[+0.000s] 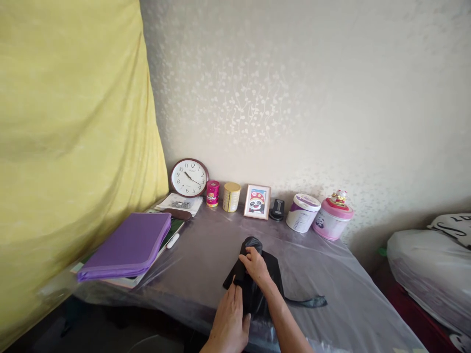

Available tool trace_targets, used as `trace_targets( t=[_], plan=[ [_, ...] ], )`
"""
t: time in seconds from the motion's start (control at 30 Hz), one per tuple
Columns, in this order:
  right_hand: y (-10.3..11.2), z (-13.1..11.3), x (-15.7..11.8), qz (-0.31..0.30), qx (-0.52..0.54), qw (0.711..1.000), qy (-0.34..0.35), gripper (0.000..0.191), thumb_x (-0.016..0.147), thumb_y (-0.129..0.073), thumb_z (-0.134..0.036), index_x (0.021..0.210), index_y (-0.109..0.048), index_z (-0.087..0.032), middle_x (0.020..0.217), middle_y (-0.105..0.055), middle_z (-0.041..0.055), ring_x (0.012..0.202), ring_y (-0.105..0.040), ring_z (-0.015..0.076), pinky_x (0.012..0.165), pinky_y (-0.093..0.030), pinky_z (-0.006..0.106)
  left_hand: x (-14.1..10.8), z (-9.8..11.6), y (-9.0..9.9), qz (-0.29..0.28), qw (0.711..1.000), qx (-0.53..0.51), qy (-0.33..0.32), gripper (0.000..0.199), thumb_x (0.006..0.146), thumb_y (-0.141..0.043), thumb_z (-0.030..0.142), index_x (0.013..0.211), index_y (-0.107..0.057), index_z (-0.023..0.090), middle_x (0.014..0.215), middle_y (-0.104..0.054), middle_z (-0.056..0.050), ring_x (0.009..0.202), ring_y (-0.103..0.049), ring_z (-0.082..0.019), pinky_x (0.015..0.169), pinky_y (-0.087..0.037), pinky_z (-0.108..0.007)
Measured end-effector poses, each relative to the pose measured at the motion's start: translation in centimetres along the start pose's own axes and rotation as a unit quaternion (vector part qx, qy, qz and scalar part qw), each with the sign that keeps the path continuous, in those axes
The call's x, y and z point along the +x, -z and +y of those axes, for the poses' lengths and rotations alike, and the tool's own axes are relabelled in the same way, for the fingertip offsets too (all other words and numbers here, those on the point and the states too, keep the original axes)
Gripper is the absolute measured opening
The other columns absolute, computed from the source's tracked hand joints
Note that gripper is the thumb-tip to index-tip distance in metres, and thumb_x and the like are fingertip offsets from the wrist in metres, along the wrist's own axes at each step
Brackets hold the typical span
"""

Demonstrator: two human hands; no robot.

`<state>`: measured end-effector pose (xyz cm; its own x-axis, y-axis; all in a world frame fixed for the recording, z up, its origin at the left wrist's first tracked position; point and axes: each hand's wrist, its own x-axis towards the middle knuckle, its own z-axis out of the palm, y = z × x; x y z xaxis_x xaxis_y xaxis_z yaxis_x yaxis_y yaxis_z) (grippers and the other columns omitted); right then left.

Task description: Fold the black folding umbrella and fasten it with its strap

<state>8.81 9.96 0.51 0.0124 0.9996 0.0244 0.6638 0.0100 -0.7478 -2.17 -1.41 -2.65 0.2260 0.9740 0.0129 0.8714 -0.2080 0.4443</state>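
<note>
A black item of thin, soft material (271,269) lies on the table near its front edge, with a narrow strip trailing to the right. My right hand (254,264) is closed on its upper part, fingers curled near a rounded dark end. Lower and to the left, my left hand (231,311) has its fingers together against the black item's left side, thumb along its lower part. What lies beneath the fingers of both hands is hidden.
On the table (206,255), a purple folder (127,245) sits left. Along the wall stand a clock (189,177), pink tin (212,193), yellow-lidded can (231,197), framed panda picture (257,202), black device (277,210) and two tubs (302,213). Yellow curtain (73,122) hangs left.
</note>
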Motion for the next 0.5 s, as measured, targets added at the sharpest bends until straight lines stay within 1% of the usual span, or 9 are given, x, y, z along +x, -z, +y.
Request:
trace_targets(
  t=[0.07,0.13,0.2,0.27,0.33,0.4,0.43,0.5],
  plan=[
    [0.2,-0.4,-0.1,-0.013,0.002,1.000,-0.002,0.027,0.079,-0.050,-0.030,0.102,-0.053,-0.017,0.065,-0.064,-0.0002,0.064,-0.061,0.0146,0.056,-0.043,0.023,-0.3,-0.3,0.6,0.011,1.000,0.003,-0.015,0.059,0.079,-0.043,0.027,0.132,-0.033,0.003,0.137,-0.038,-0.020,0.125,-0.039,-0.027,0.102,-0.036,-0.037],
    [0.4,-0.7,-0.3,-0.040,0.026,0.999,0.001,0.027,0.080,-0.047,-0.029,0.104,-0.052,-0.016,0.065,-0.067,-0.0004,0.059,-0.061,0.0131,0.057,-0.043,0.023,-0.7,-0.4,1.5,0.063,0.998,0.001,-0.028,0.050,0.083,-0.039,0.027,0.127,-0.038,0.005,0.128,-0.046,-0.020,0.118,-0.046,-0.026,0.097,-0.040,-0.038],
    [0.5,-1.0,-0.5,-0.068,0.050,0.996,0.011,0.024,0.081,-0.045,-0.027,0.102,-0.053,-0.017,0.069,-0.069,0.0000,0.057,-0.062,0.0112,0.059,-0.043,0.022,-0.9,-0.1,2.4,0.119,0.992,-0.001,-0.044,0.035,0.086,-0.033,0.025,0.115,-0.048,0.010,0.114,-0.054,-0.016,0.105,-0.053,-0.024,0.089,-0.044,-0.040],
    [0.7,-1.3,-0.6,-0.080,0.053,0.995,0.029,0.020,0.081,-0.045,-0.025,0.096,-0.055,-0.017,0.074,-0.071,0.0000,0.057,-0.062,0.0097,0.060,-0.044,0.021,-0.9,0.4,3.0,0.145,0.986,-0.005,-0.077,0.026,0.086,-0.032,0.021,0.100,-0.053,0.016,0.103,-0.056,-0.012,0.094,-0.055,-0.022,0.082,-0.047,-0.039],
    [0.7,-1.5,-0.8,-0.081,0.035,0.995,0.046,0.017,0.081,-0.045,-0.023,0.092,-0.057,-0.018,0.075,-0.072,-0.0006,0.056,-0.061,0.0089,0.061,-0.043,0.020,-0.5,0.9,3.1,0.160,0.980,-0.011,-0.116,0.023,0.084,-0.035,0.019,0.098,-0.053,0.017,0.104,-0.054,-0.010,0.095,-0.054,-0.022,0.082,-0.047,-0.039],
    [0.7,-1.6,-0.9,-0.083,0.014,0.995,0.055,0.016,0.080,-0.045,-0.022,0.090,-0.057,-0.019,0.074,-0.072,-0.0016,0.055,-0.061,0.0088,0.060,-0.042,0.019,0.0,1.2,2.5,0.172,0.973,-0.011,-0.151,0.028,0.083,-0.040,0.020,0.108,-0.051,0.017,0.114,-0.052,-0.010,0.104,-0.051,-0.023,0.088,-0.045,-0.041],
    [0.7,-1.6,-0.9,-0.086,0.004,0.995,0.059,0.016,0.080,-0.045,-0.022,0.089,-0.058,-0.019,0.074,-0.072,-0.0020,0.055,-0.061,0.0088,0.059,-0.042,0.019,0.3,1.3,2.2,0.178,0.971,-0.010,-0.159,0.033,0.082,-0.043,0.021,0.114,-0.049,0.017,0.119,-0.049,-0.010,0.109,-0.049,-0.024,0.092,-0.043,-0.041],
    [0.8,-1.6,-0.9,-0.090,-0.014,0.994,0.064,0.016,0.080,-0.045,-0.021,0.088,-0.059,-0.020,0.074,-0.072,-0.0026,0.056,-0.060,0.0087,0.059,-0.041,0.019,0.8,1.4,1.5,0.183,0.970,-0.006,-0.157,0.040,0.081,-0.046,0.024,0.120,-0.046,0.018,0.124,-0.047,-0.010,0.114,-0.045,-0.026,0.096,-0.040,-0.043]
  ],
)
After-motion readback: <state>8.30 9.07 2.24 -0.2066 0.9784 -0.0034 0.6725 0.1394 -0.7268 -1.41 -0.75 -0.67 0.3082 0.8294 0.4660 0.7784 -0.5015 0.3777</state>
